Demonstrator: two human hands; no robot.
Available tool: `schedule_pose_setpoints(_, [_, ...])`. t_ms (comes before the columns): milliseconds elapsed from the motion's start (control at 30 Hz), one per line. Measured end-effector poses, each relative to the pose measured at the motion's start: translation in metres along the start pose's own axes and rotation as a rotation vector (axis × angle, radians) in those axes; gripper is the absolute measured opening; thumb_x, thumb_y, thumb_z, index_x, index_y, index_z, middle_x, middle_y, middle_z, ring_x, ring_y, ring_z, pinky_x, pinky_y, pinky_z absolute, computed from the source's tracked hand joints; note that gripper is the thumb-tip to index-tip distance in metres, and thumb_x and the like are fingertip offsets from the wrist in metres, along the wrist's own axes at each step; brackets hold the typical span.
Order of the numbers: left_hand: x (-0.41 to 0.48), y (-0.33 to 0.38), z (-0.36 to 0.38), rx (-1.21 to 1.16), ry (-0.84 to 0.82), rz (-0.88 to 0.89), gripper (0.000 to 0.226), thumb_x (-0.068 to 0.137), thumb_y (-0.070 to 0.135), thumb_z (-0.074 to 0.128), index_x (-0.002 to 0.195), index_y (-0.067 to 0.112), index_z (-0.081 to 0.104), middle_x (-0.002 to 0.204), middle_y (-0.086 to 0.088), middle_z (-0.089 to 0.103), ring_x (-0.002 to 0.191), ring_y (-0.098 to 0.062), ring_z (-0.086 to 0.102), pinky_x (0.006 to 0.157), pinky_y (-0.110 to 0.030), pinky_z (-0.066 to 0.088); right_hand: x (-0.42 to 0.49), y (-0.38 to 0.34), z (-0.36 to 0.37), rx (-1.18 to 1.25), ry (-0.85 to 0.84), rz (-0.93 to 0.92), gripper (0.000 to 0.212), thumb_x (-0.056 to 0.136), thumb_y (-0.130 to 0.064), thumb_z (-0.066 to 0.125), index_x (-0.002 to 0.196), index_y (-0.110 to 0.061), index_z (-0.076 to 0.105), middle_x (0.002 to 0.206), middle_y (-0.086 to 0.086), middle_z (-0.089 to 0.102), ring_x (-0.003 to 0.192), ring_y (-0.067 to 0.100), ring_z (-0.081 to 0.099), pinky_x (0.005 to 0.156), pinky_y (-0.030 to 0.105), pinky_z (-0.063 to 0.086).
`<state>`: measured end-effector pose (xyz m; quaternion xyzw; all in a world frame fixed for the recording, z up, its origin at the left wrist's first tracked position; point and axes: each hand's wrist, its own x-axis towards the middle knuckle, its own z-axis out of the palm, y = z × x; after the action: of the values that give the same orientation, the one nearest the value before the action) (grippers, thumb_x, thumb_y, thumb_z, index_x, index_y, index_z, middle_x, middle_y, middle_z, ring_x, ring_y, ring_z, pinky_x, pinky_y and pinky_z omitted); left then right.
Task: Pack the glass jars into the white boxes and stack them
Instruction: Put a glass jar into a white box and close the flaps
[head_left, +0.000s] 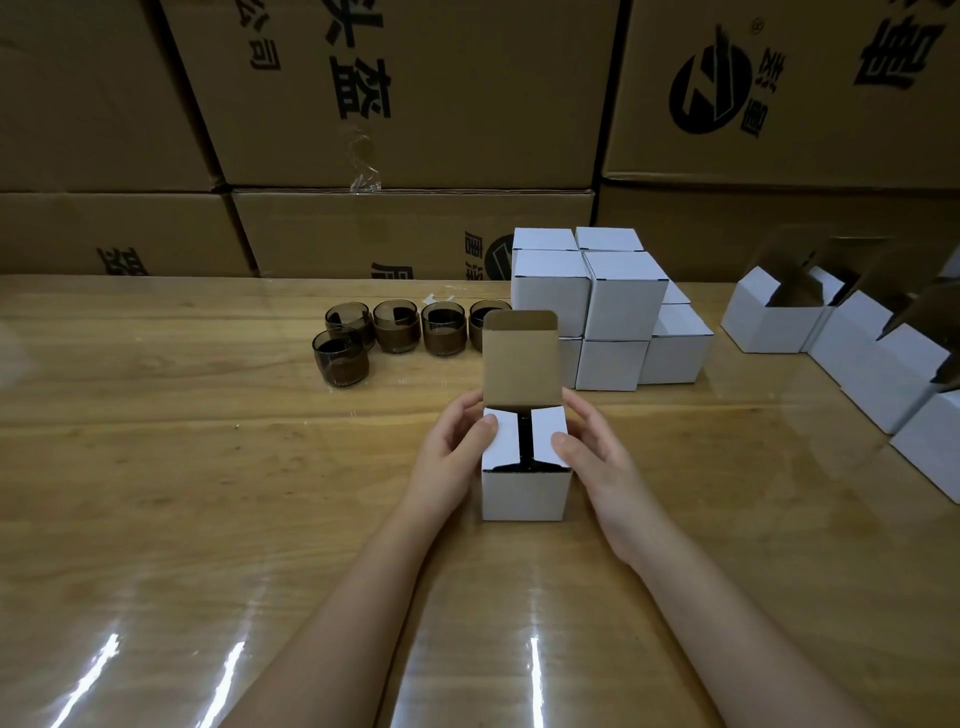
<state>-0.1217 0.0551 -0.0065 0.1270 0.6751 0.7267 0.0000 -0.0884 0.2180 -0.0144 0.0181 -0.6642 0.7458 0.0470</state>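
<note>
Near the middle of the glossy wooden desk (156, 467) a small white box (522, 491) stands upright between both hands: the left hand (451, 452) and the right hand (592, 457) each cup a side wall, thumbs pressing the two white side flaps flat, a dark slit between them where I guess a jar sits. Its brown-lined lid flap (521, 358) rises straight up on the far edge, equally near either hand, so it would fold toward the person. Toward the far edge stand five smoky, round glass jars (395, 332), the stack of closed boxes (608, 312) and, rightward, open matte cardboard boxes (774, 322).
</note>
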Motion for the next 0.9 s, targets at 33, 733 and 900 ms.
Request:
schedule_pose_setpoints(33, [0.0,0.0,0.0,-0.003,0.002,0.009,0.031,0.097,0.007,0.05,0.114,0.032,0.055,0.091,0.021,0.071,0.087,0.001,0.065,0.073,-0.015,0.051,0.0,-0.001,0.0,0.003,-0.002,-0.004,0.043,0.091,-0.018,0.062,0.126,-0.042,0.051,0.111,-0.009,0.068,0.106,0.005,0.062,0.079,0.014,0.048])
schedule_pose_setpoints(733, [0.008,-0.006,-0.017,-0.05,-0.122,-0.132,0.034,0.075,0.031,0.054,0.101,0.029,0.074,0.115,0.005,0.069,0.116,-0.017,0.058,0.101,-0.037,0.04,-0.004,-0.006,0.006,-0.064,0.015,-0.048,0.045,0.099,-0.006,0.042,0.075,-0.034,0.068,0.12,0.003,0.059,0.111,0.02,0.054,0.083,0.029,0.04])
schedule_pose_setpoints(900, [0.006,-0.005,-0.014,0.016,-0.089,-0.086,0.036,0.075,0.049,0.051,0.096,0.033,0.075,0.112,0.01,0.07,0.112,-0.012,0.06,0.1,-0.035,0.043,-0.005,-0.006,0.004,-0.119,0.003,-0.045,0.037,0.096,-0.017,0.042,0.079,-0.035,0.069,0.123,-0.004,0.056,0.116,0.015,0.051,0.078,0.023,0.04])
